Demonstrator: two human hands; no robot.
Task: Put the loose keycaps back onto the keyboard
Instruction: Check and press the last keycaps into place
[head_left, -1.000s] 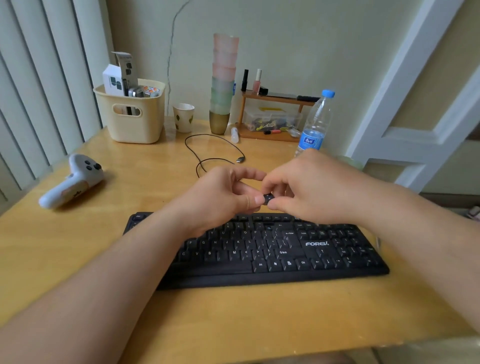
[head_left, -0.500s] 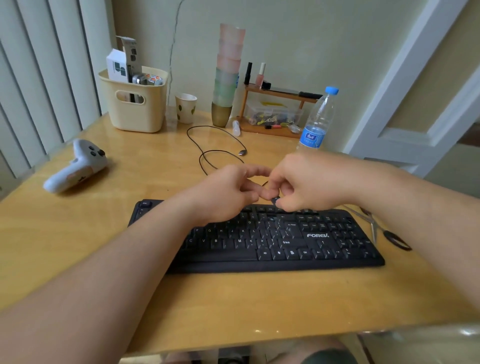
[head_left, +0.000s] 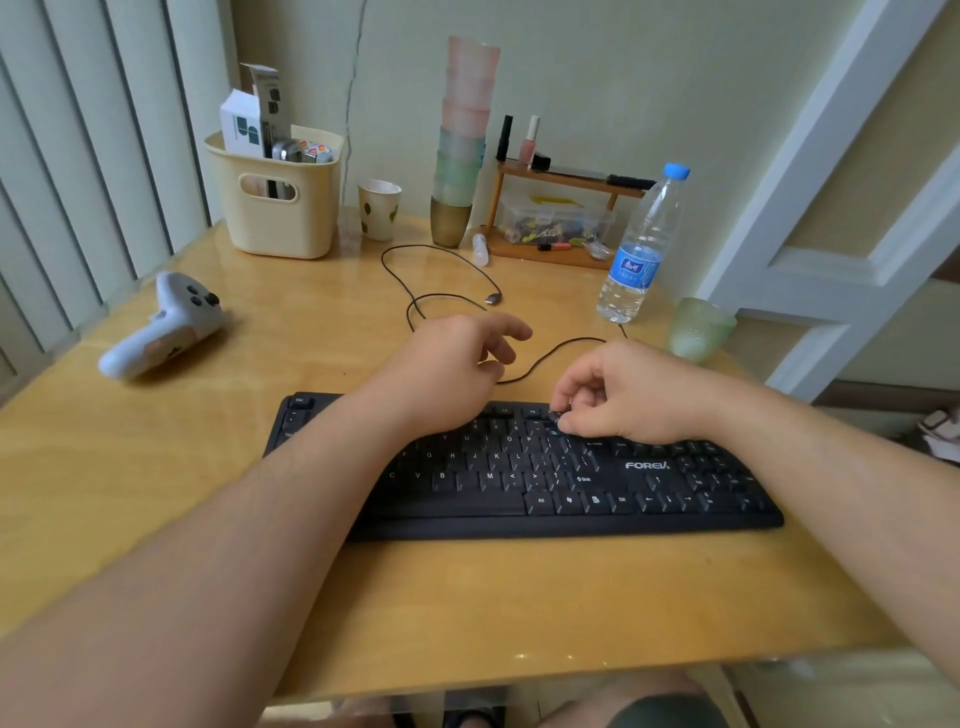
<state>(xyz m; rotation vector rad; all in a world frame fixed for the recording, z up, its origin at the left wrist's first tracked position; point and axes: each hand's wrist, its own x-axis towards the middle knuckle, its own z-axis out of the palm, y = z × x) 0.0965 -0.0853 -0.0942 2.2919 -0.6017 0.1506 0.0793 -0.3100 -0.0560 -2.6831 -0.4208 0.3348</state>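
Keycap (head_left: 556, 417): small black cap, pinched at the tips of the right hand (head_left: 628, 395), sitting at the top rows of the keyboard (head_left: 597, 514), roughly 12 o'clock of the P / bracket cluster. Too small and too covered by the fingers to read its legend or which way it faces; can't tell if it's squared to the row or touching the stem yet.

Keyboard long axis runs 9-to-3 across the desk (head_left: 467, 597), right end dropped slightly toward 4; legends read upright from the person's side.

Risks, my read:
- cap goes down rotated or tilted, so the stem doesn't seat and it jams or pops off
- thumb hides the socket, so it may land on the neighbouring key
- pinch slips and the cap skitters off toward the cable (head_left: 545, 358) at 12

Left hand (head_left: 447, 374): hovers over the keyboard's upper left, fingers loosely curled, holding nothing visible.
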